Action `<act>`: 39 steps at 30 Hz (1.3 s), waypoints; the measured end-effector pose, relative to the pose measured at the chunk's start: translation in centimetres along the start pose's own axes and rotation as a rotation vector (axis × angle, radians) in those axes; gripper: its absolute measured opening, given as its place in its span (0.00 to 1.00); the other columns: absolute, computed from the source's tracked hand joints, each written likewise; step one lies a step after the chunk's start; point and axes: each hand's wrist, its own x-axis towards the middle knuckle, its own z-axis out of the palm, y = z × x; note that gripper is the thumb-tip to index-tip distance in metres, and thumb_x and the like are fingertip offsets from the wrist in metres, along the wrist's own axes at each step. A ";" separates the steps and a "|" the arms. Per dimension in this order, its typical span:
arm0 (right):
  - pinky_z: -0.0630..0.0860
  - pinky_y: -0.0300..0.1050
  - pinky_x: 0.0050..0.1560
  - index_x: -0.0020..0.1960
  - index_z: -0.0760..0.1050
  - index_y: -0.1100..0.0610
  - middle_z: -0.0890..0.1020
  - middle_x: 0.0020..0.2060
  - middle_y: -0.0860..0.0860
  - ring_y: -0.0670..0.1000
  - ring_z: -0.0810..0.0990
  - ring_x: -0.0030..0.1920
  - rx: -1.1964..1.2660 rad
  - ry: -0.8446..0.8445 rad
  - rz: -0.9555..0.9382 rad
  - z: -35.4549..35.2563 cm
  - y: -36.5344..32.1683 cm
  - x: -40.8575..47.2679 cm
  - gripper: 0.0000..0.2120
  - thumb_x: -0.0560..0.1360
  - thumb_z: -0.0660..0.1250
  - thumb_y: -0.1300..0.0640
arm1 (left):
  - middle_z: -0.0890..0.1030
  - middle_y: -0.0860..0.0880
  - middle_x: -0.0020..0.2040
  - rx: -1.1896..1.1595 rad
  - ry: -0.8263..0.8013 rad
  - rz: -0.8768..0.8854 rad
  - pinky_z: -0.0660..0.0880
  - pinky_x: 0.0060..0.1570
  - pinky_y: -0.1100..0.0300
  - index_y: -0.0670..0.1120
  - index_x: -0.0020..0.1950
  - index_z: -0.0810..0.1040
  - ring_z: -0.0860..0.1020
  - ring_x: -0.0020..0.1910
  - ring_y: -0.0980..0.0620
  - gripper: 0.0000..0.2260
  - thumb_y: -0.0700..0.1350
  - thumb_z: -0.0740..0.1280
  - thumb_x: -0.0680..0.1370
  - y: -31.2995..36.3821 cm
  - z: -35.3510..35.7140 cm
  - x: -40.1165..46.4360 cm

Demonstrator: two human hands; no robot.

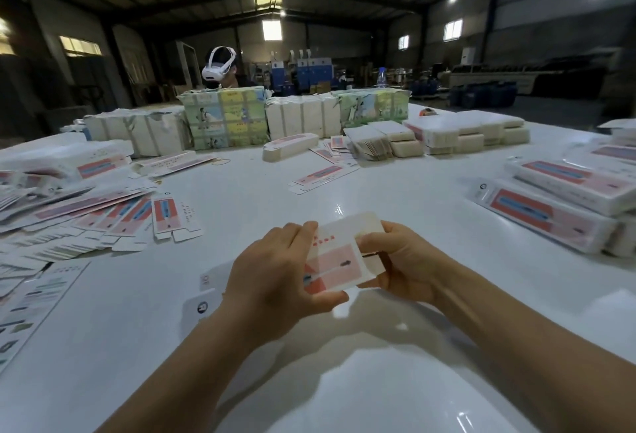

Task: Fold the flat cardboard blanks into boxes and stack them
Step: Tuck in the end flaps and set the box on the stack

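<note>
Head view — both hands (275, 274) (401, 262) grip blank (339, 260) edges.

Both hands meet over the near middle of the desk (378, 192), the left hand (275, 281) and right hand (402, 264) holding one cardboard blank (339, 257) between them. Left of the hands, flat blanks (103, 216) lie fanned across the desk. Right of the hands, folded boxes (564, 198) lie stacked near the desk's edge. Beyond the hands a single blank (318, 176) lies alone, and farther behind it a row of bundled packs (227, 116) runs across the far side. Behind that row sits another person (222, 68).
</note>
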 end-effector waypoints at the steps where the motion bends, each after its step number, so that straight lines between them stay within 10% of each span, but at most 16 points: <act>1: 0.80 0.44 0.28 0.55 0.76 0.62 0.84 0.45 0.60 0.58 0.84 0.42 0.002 0.006 0.006 -0.1 0.0 0.0 0.14 0.69 0.66 0.67 | 0.75 0.49 0.61 0.008 -0.001 -0.007 0.77 0.46 0.57 0.46 0.73 0.64 0.74 0.53 0.50 0.42 0.69 0.67 0.66 0.1 -0.1 0.0; 7: 0.77 0.42 0.24 0.50 0.80 0.59 0.85 0.41 0.58 0.56 0.84 0.36 -0.128 0.055 -0.028 -0.4 0.7 0.4 0.14 0.65 0.75 0.64 | 0.80 0.45 0.53 0.134 -0.002 0.024 0.76 0.38 0.53 0.40 0.66 0.73 0.78 0.45 0.45 0.40 0.66 0.72 0.64 0.2 -0.5 0.1; 19: 0.78 0.44 0.29 0.46 0.80 0.59 0.85 0.36 0.55 0.52 0.82 0.31 -0.369 0.140 -0.106 -0.3 1.1 0.3 0.13 0.72 0.61 0.73 | 0.80 0.48 0.49 0.126 0.017 -0.039 0.65 0.38 0.57 0.48 0.60 0.72 0.75 0.44 0.47 0.28 0.66 0.67 0.69 0.5 -0.3 0.4; 23: 0.76 0.41 0.24 0.45 0.77 0.63 0.81 0.27 0.53 0.49 0.77 0.25 -0.248 0.215 -0.101 -0.2 0.6 0.6 0.08 0.75 0.61 0.71 | 0.74 0.50 0.59 0.205 -0.007 -0.134 0.64 0.54 0.55 0.51 0.69 0.62 0.72 0.56 0.48 0.31 0.68 0.53 0.73 0.8 0.5 0.9; 28: 0.78 0.43 0.28 0.48 0.76 0.61 0.82 0.32 0.54 0.50 0.80 0.29 -0.061 0.476 -0.196 0.2 0.2 0.5 0.07 0.79 0.61 0.59 | 0.74 0.49 0.58 0.159 -0.032 -0.278 0.68 0.44 0.55 0.50 0.71 0.60 0.72 0.54 0.47 0.37 0.69 0.39 0.69 0.4 0.3 1.1; 33: 0.71 0.37 0.54 0.54 0.82 0.61 0.79 0.49 0.51 0.49 0.76 0.52 -0.872 0.701 -0.753 1.2 1.7 0.0 0.10 0.76 0.66 0.65 | 0.76 0.48 0.54 0.090 -0.039 -0.378 0.68 0.40 0.55 0.50 0.66 0.65 0.73 0.51 0.47 0.36 0.70 0.42 0.68 -1.1 0.1 0.8; 39: 0.68 0.45 0.57 0.58 0.80 0.61 0.80 0.51 0.54 0.53 0.70 0.56 -1.048 0.624 -0.790 2.6 3.1 0.1 0.12 0.75 0.67 0.66 | 0.76 0.49 0.55 0.016 0.012 -0.344 0.72 0.42 0.54 0.51 0.67 0.66 0.74 0.50 0.48 0.38 0.72 0.43 0.66 0.1 0.2 1.0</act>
